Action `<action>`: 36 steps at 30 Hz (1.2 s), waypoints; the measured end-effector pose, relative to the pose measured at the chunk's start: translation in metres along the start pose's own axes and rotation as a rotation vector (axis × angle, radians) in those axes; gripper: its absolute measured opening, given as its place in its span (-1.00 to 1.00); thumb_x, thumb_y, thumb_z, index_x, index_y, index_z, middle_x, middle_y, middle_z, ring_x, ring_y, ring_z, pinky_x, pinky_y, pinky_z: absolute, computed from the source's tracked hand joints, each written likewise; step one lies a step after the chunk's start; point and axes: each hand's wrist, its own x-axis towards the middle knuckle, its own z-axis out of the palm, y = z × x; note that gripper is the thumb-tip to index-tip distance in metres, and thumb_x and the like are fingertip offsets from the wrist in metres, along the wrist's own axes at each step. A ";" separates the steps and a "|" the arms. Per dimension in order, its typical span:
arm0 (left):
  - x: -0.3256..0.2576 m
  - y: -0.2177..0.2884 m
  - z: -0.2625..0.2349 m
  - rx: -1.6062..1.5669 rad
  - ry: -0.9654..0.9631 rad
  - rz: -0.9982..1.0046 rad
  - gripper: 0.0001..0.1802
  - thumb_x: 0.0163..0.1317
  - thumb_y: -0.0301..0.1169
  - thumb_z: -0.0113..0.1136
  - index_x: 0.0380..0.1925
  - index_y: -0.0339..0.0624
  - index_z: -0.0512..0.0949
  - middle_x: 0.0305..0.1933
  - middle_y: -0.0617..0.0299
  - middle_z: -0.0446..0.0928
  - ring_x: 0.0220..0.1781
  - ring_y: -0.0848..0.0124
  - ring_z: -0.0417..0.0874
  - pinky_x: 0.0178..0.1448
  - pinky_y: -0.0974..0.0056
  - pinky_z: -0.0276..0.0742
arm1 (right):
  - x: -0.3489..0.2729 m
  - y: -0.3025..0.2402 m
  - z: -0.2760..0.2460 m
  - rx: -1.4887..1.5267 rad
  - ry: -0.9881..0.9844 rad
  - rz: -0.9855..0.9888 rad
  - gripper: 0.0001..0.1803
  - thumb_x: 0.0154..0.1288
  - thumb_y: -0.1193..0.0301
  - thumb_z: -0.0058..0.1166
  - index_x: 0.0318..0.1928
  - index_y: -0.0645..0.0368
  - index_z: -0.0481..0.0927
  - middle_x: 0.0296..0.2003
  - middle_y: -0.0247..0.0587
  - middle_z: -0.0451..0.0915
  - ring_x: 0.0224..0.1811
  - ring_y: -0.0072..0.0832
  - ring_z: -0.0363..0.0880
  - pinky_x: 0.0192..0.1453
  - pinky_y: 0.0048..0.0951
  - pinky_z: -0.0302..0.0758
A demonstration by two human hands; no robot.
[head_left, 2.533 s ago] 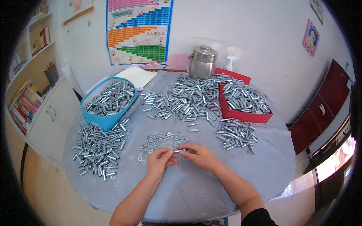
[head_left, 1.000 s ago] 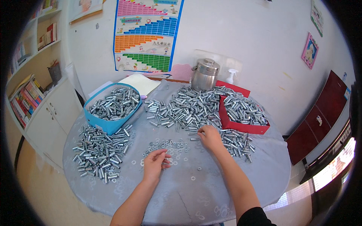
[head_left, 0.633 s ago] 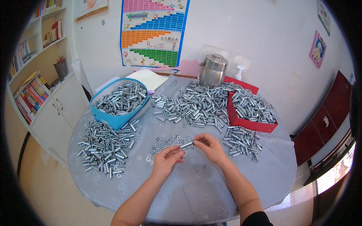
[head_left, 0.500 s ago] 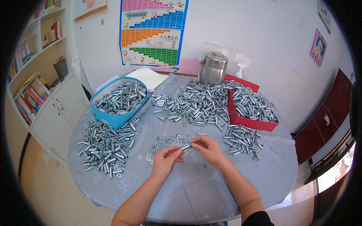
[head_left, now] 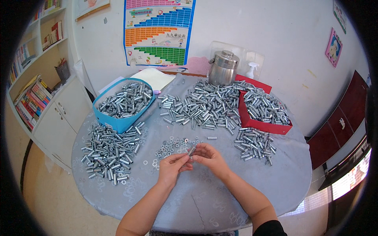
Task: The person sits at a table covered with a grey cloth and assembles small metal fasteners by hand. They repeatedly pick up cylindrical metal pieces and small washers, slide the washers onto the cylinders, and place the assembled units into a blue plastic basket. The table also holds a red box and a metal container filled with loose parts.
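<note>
Over the middle of the table, my left hand (head_left: 173,166) pinches a silvery metal sleeve anchor bolt (head_left: 191,151) between thumb and fingers. The bolt tilts upward, away from me. My right hand (head_left: 211,159) closes around its other side, thumb and fingers at the bolt; the fingers hide part of it. Just beyond my hands lie loose washers and nuts (head_left: 168,148). A single bolt (head_left: 212,138) lies apart, past my right hand.
Bolts fill a blue box (head_left: 120,124) at the left, with a bolt pile (head_left: 107,154) before it. At the right stand a filled red box (head_left: 264,124) and a smaller pile (head_left: 254,144). Behind a large middle heap (head_left: 206,107) is a steel pot (head_left: 223,70).
My right hand has come left, closer to my left hand. The bolt between them has turned from a flatter slant to a steeper one.
</note>
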 end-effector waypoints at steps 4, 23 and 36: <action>-0.001 0.000 0.004 0.011 -0.019 -0.016 -0.82 0.15 -0.53 0.19 -0.25 -0.39 0.56 -0.33 0.02 0.60 -0.40 0.36 0.64 -0.30 0.30 0.65 | 0.001 0.017 -0.009 -0.014 -0.024 0.006 -0.80 0.22 0.45 0.11 -0.15 0.22 0.49 -0.23 -0.32 0.57 -0.13 -0.57 0.50 -0.03 -0.53 0.42; 0.004 0.001 -0.005 0.088 0.077 0.066 -0.83 0.15 -0.50 0.19 -0.27 -0.36 0.56 -0.37 0.09 0.58 -0.44 0.42 0.60 -0.32 0.34 0.64 | 0.007 -0.032 -0.026 -1.222 -0.015 -0.600 -0.70 0.05 0.53 0.14 -0.14 0.03 0.60 -0.21 -0.19 0.50 -0.13 -0.23 0.43 -0.04 -0.33 0.38; 0.001 0.000 0.001 0.142 0.013 0.038 -0.75 0.23 -0.47 0.09 -0.14 -0.42 0.51 -0.25 -0.01 0.59 -0.35 0.33 0.66 -0.29 0.35 0.64 | 0.001 -0.006 -0.009 -0.802 0.075 -0.322 -0.67 0.03 0.43 0.22 -0.13 0.17 0.54 -0.28 -0.15 0.56 -0.20 -0.26 0.53 -0.09 -0.30 0.44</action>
